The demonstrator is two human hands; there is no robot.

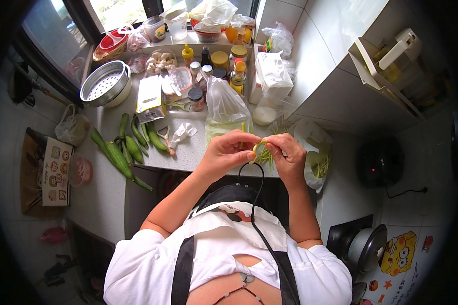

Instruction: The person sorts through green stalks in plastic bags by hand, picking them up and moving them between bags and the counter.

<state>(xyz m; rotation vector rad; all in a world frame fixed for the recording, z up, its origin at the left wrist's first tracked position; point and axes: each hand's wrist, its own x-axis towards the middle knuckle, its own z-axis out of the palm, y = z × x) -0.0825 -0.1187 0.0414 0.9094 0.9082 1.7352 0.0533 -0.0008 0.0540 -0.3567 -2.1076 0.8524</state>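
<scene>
My left hand [229,152] and my right hand [289,154] meet above the counter's front edge. Between their fingertips is a thin green stem [256,146], bent into a curve and pinched by both. Another short stem piece [242,129] shows upright behind my left fingers; whether I grip it cannot be told. Cut green stems [266,157] lie on the counter behind my right hand, partly hidden by it. A clear plastic bag [227,101] with pale green contents stands beyond my left hand. To the right, another plastic bag [320,162] holds more green stems.
Several green loofah-like gourds [116,156] lie at the left, one past the counter edge. Nearby are a peeler [167,139] and crumpled tissue [184,133]. A steamer pot [106,85], jars and bottles [237,78] crowd the back. A lidded pan [366,248] sits at right.
</scene>
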